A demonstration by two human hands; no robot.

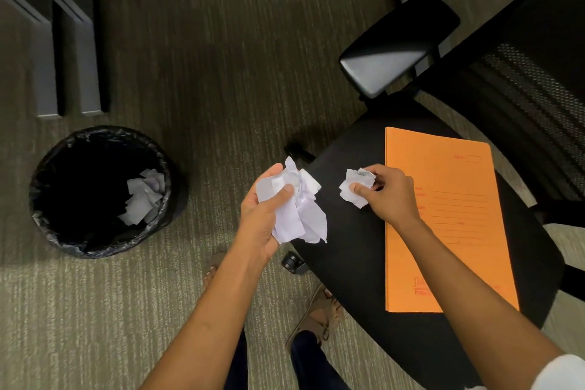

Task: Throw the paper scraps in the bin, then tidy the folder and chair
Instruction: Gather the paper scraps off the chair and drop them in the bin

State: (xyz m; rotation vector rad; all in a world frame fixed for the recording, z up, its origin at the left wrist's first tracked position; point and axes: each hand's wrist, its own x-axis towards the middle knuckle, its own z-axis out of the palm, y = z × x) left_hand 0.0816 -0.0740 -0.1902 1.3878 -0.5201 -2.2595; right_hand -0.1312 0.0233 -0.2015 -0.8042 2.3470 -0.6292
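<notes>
My left hand (pixel 259 215) grips a crumpled bunch of white paper scraps (pixel 299 209) over the left edge of the black chair seat (pixel 354 247). My right hand (pixel 391 193) pinches a smaller wad of white scraps (pixel 356 187) just above the seat. An orange folder (pixel 443 199) lies flat and closed on the seat, partly under my right forearm. The round bin (pixel 63 231) with a black liner stands on the carpet to the left and holds several white scraps (pixel 144 196).
The chair's armrest (pixel 395 47) and mesh backrest (pixel 522 89) rise at the upper right. A chair castor (pixel 292 263) sits beside my sandalled feet (pixel 316 313). Dark desk legs (pixel 72 57) stand at the upper left. Striped carpet lies between bin and chair.
</notes>
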